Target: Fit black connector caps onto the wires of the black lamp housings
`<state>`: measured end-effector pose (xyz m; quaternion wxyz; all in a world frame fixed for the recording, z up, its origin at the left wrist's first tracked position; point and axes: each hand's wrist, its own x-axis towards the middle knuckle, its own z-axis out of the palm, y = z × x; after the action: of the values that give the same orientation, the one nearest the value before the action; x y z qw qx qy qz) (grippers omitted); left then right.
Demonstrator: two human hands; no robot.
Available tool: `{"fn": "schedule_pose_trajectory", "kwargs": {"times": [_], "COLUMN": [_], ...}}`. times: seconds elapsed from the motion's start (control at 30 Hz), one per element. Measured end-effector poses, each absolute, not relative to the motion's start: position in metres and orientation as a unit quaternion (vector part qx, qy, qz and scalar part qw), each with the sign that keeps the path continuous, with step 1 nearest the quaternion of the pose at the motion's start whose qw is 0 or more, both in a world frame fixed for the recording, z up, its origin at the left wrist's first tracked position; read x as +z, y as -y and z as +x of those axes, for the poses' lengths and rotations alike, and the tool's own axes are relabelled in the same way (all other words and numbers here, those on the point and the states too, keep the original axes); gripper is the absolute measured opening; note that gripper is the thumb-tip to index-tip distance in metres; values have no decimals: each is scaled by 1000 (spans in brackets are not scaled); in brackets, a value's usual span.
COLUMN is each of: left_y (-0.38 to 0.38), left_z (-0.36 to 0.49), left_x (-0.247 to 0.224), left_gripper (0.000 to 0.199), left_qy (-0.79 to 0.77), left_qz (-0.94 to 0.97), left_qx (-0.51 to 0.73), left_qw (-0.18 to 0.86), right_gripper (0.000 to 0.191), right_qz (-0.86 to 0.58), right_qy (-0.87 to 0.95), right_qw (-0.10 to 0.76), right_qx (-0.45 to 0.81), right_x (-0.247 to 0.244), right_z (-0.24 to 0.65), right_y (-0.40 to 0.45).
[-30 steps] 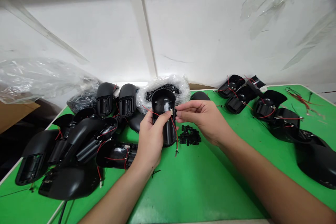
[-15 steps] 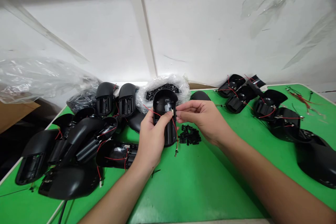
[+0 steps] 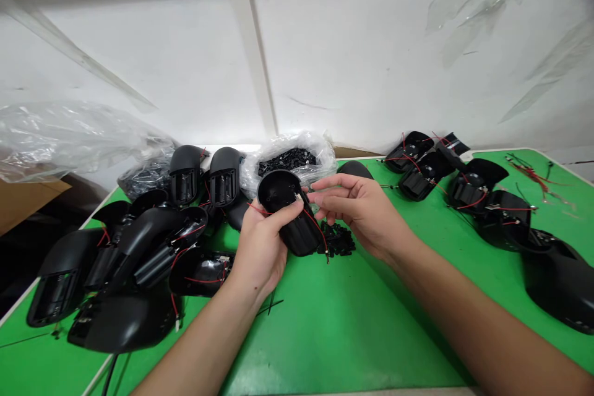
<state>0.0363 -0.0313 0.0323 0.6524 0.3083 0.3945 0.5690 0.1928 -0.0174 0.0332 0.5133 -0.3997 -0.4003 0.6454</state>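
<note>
My left hand [image 3: 266,238] is closed around a black plastic housing [image 3: 301,232] with a rounded hollow end, now tilted. Its thumb presses beside a small white connector [image 3: 298,197] inside the shell. A red wire [image 3: 314,220] runs from there over the housing's right edge and hangs past its lower end. My right hand [image 3: 355,204] is at the right edge of the housing, thumb and forefinger bent close together at the tips. Whatever those fingertips hold is too small to make out. Below them lies a pile of small black parts [image 3: 338,239].
Several similar black housings [image 3: 143,241] crowd the left of the green table [image 3: 352,334]; more housings [image 3: 477,185] line the right. A clear plastic bag [image 3: 320,148] of small black pieces stands at the back, before a white wall. Loose wires [image 3: 529,173] lie far right.
The housing has tilted, its rounded end swinging left and down. My left hand has shifted slightly left with it. My right fingertips have come slightly away from the connector.
</note>
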Motion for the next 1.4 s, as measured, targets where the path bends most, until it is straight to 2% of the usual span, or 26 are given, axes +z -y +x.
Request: {"fn": "schedule_pose_trajectory", "kwargs": {"times": [0.17,0.3,0.4,0.5,0.63,0.67,0.77,0.83,1.0,1.17,1.4], "left_y": [31,29,29,30,33,33,36,36,32,30,33], "left_z": [32,29,30,31,34,35,37,38,37,33,33], "left_x": [41,45,47,46,46,47,51,54,56,56,56], "left_gripper": [27,38,43,33,27,33,71,80,51,46,36], "left_qy": [-393,-387,-386,-390,-392,-385,-359,-368,-422,-433,-425], "left_qz": [279,237,225,233,236,232,222,214,185,161,150], "left_qx": [555,568,574,570,550,550,563,564,555,546,535], "left_qw": [678,687,686,685,699,704,711,707,693,699,715], "right_gripper": [33,32,22,24,28,30,30,26,22,31,29], "right_qz": [-388,-393,-449,-482,-472,-472,-465,-451,-430,-431,-485], "right_qy": [408,452,560,692,747,746,745,753,769,785,803], "right_qw": [503,509,508,450,423,426,440,444,431,379,259], "right_qx": [656,618,477,295,203,195,184,183,194,232,228], "right_x": [31,31,32,32,30,29,25,22,17,23,31], "right_z": [193,190,186,183,183,184,184,183,181,180,181], "right_y": [17,19,24,31,33,33,31,31,32,33,38]}}
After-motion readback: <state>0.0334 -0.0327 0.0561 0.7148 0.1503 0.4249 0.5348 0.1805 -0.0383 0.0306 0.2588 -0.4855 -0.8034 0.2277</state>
